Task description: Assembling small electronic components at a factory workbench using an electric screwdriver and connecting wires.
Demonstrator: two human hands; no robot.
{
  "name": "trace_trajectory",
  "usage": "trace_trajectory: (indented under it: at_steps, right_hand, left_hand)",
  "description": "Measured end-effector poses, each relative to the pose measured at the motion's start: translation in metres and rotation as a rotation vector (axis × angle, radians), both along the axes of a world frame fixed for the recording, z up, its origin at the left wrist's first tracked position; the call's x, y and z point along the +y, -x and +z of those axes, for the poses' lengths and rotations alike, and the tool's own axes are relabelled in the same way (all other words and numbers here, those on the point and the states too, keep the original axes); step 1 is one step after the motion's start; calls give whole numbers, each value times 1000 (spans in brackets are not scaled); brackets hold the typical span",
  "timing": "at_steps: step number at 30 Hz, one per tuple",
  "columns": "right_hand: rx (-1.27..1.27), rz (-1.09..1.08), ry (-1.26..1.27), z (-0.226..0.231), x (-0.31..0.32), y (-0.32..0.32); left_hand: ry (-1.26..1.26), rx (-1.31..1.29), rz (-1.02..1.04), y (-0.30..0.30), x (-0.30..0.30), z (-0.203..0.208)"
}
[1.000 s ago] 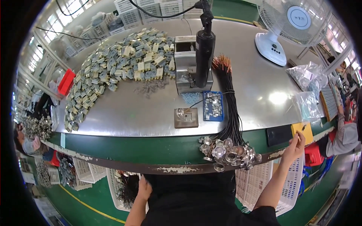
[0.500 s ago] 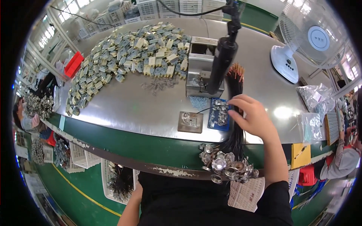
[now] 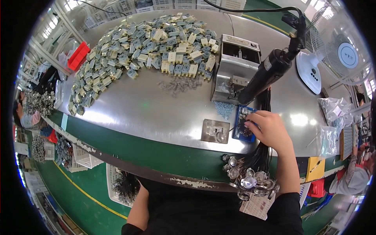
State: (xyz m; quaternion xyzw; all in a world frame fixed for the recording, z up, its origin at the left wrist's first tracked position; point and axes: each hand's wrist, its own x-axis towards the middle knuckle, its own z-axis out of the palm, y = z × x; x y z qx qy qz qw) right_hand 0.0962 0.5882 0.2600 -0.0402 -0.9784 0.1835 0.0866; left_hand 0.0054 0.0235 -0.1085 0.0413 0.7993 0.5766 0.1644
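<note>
My right hand (image 3: 268, 129) reaches over a small blue tray (image 3: 243, 138) of small metal parts. Its thumb and fingers are closed together at the tray; what they pinch is hidden. Left of the tray lies a flat metal fixture (image 3: 209, 131) with a round metal cap (image 3: 220, 137) at its lower right. A short dark line, perhaps a wire, shows between fixture and tray. My left hand (image 3: 143, 190) is low beside a white basket (image 3: 110, 182) of black wires with metal ends, its fingers hidden. A black power screwdriver (image 3: 260, 78) leans above the tray.
Blue-white screws (image 3: 224, 109) lie below a metal machine (image 3: 231, 72). A large heap of grey and cream blocks (image 3: 156, 47) covers the back left, with small clear pieces (image 3: 182, 85) before it. Wired metal caps (image 3: 250, 182) hang over the front edge. A fan (image 3: 311, 72) stands right.
The view has shifted, so the table things sit further right. My right hand has closed down over the blue tray. The round cap now lies at the fixture's lower right.
</note>
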Motion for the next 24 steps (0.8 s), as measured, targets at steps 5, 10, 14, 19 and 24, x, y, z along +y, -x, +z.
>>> trace_trajectory:
  at_steps: [5,10,14,19,24]
  right_hand:
    - [41,-6,21,1,2,3]
    - [31,67,14,9,-2,12]
    - [42,276,0,17,-9,25]
    - [-7,404,232,4,-21,35]
    - [-52,432,319,-4,-13,35]
  left_hand:
    - [169,-1,-516,14,46,86]
    - [337,22,-1006,12,47,186]
    - [868,-93,-1142,24,19,268]
    - [-90,255,-1027,72,108,378]
    - [45,713,-955,84,274,400]
